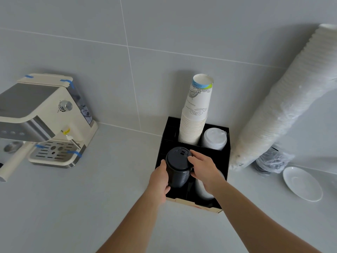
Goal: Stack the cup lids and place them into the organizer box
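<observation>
Both hands cradle my stack of black lids (177,167): left hand (160,179) wrapped round its side to keep the column from splaying, right hand (204,168) gripping the opposite side with fingertips on the top lid's rim (steadying it, I judge). The stack stands in the front-left compartment of the organizer box (225,167). Beyond my right hand, white lids (214,138) fill the rear compartment.

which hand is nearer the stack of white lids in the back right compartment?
Right. The right hand grips the black lid stack from its right side, just in front of the white lids. The left hand grips the stack's left side, farther away.
</observation>
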